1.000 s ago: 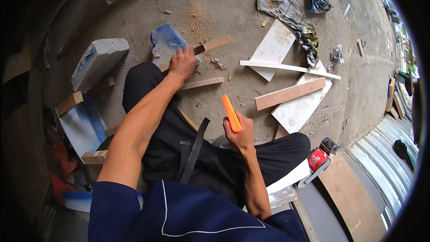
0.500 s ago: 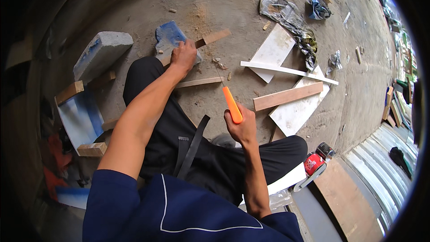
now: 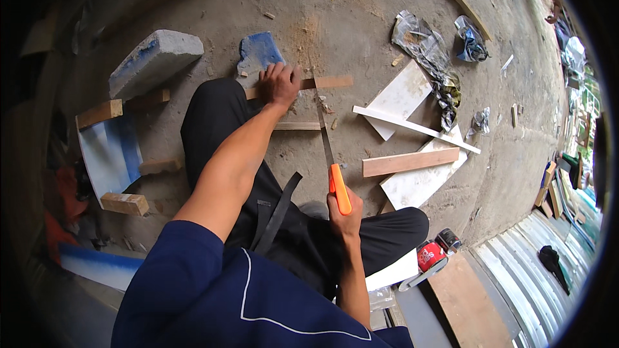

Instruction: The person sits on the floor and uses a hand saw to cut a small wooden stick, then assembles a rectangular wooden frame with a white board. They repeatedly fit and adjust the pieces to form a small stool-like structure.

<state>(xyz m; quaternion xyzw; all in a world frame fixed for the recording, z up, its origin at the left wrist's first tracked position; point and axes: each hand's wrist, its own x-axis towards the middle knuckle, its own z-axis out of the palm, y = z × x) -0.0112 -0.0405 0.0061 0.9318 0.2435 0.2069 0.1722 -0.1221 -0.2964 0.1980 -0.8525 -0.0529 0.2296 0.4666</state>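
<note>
My right hand [image 3: 345, 211] is closed around the orange handle of a handsaw [image 3: 340, 190]. The saw's long blade points away from me and crosses a narrow wooden strip [image 3: 336, 82] near its middle. My left hand [image 3: 281, 85] grips and presses that strip from above, just left of the blade. Under the strip, by the left hand, lies a blue-stained concrete block [image 3: 259, 50]. A second, thinner strip of wood [image 3: 298, 126] lies nearer to me, its right end beside the blade.
White boards [image 3: 401, 98] and a reddish plank [image 3: 410, 162] lie on the floor at right, near crumpled plastic [image 3: 419, 42]. A grey slab [image 3: 158, 61] and a blue-white panel with wooden blocks [image 3: 109, 154] stand at left. A red can [image 3: 431, 254] is beside my right knee.
My right hand has drawn the saw back toward me, and more of the blade shows. My left hand stays on the strip. The whole view has shifted and turned slightly.
</note>
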